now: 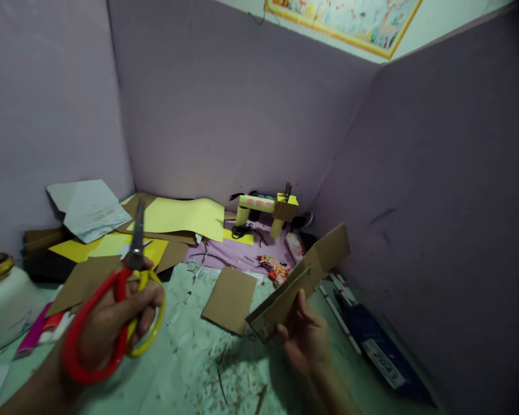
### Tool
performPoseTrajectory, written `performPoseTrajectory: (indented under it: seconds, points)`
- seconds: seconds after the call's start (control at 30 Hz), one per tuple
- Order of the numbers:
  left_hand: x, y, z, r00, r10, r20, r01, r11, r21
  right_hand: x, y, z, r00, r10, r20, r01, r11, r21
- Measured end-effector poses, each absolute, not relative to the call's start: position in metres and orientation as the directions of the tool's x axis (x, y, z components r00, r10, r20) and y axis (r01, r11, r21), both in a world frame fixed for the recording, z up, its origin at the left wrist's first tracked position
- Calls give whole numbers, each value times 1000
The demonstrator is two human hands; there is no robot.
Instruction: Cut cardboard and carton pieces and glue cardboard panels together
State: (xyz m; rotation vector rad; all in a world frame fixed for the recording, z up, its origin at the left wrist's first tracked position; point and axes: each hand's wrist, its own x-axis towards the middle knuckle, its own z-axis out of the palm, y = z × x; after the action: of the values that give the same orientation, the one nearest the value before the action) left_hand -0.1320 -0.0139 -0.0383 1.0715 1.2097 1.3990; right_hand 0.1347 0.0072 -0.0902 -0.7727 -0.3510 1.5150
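At the left, my left hand [121, 323] is closed around a pair of scissors [136, 253] with one red and one yellow handle loop. The blades point up and look closed, though they are a little blurred. My right hand [307, 337] grips a folded piece of brown cardboard [303, 282] by its lower edge, thumb and fingers pressed on it. The cardboard is tilted, its far end raised to the right. Below and between the hands, a flat cardboard rectangle [230, 300] lies on the green surface [185, 351].
A yellow paper giraffe-like figure [259, 204] stands near the back wall. Yellow sheets [181, 216] and cardboard pile up at the left rear. A white pot [4, 311] stands far left; a dark blue pouch [380, 346] lies along the right wall. Small scraps litter the front.
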Motion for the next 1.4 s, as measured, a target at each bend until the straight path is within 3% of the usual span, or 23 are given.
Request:
performPoseTrajectory:
  seconds: [0.07,0.2,0.3,0.43,0.53,0.73,0.83,1.03,1.23,1.33,1.4]
  points:
    - [-110,-18,-40,-63,997,-36,-51,33,998,129,4,-85,134,947,-291,-748,-96,-657]
    - [-75,-21,-43,48,998,41,285,-53,957,118,-2,-75,155,952,-262,-700,-82,-709]
    - [-57,-18,-47,162,983,85,417,-147,897,115,-5,-74,115,959,-259,-683,-112,-721]
    - [-46,-17,-58,156,974,162,414,-213,885,115,-5,-82,46,979,-196,-672,-116,-732]
    - [-46,-19,-65,134,961,243,410,-277,869,115,-7,-85,-14,969,-247,-655,-196,-730]
    - [-52,-22,-65,113,951,288,458,-307,834,118,-4,-82,-363,895,-260,-654,-443,-613]
    - [-55,-22,-65,103,946,306,490,-316,812,120,-4,-81,-436,866,-245,-665,-494,-560]
    - [-51,-28,-70,196,927,318,410,-373,832,119,-9,-90,-274,912,-305,-665,-409,-625]
    - [-47,-26,-73,130,943,306,429,-331,840,121,-4,-89,-56,936,-347,-716,-280,-640]
    - [-57,-22,-72,121,909,398,513,-401,759,133,2,-83,16,938,-347,-782,-204,-589]
    - [-66,-18,-73,167,834,526,589,-513,625,141,4,-79,26,956,-292,-820,-147,-553]
